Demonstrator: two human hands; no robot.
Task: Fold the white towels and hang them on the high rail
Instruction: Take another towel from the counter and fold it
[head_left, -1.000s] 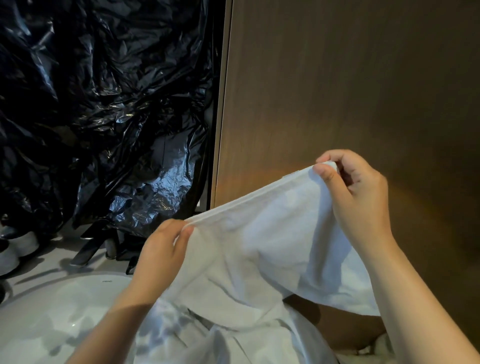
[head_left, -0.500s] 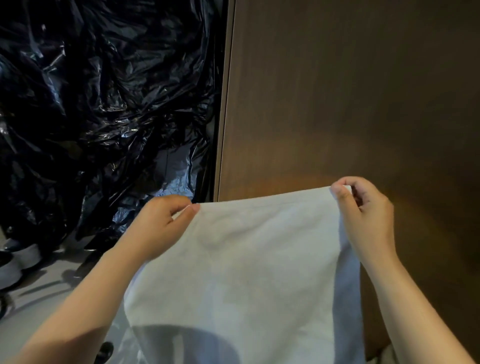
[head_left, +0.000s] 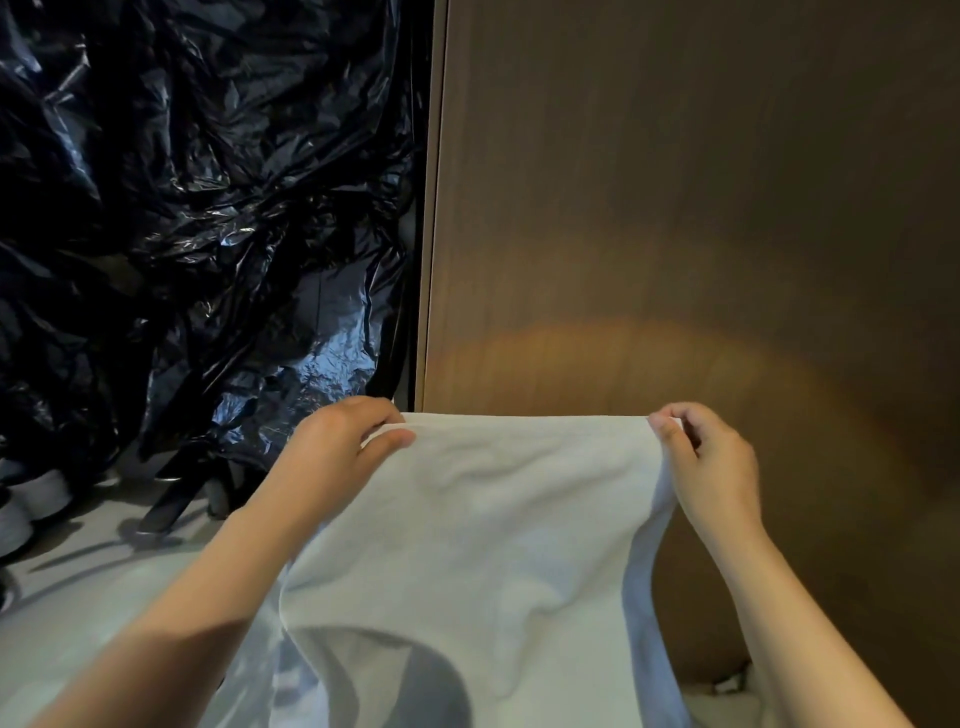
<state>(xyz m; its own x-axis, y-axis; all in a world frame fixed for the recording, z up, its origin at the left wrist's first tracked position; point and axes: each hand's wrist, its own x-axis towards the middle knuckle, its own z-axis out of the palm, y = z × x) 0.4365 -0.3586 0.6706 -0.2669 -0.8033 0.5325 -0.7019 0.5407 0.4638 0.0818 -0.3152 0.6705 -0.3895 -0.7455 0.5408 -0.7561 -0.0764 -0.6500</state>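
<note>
- Brown wood panel (head_left: 675, 208) behind, crumpled black plastic (head_left: 182, 208) to its left.
- One white towel (head_left: 493, 545) hangs before the panel, top edge level, running left to right.
- Two hands: left hand (head_left: 332, 457) and right hand (head_left: 711, 467), each grip pinched closed on a top corner.
</note>
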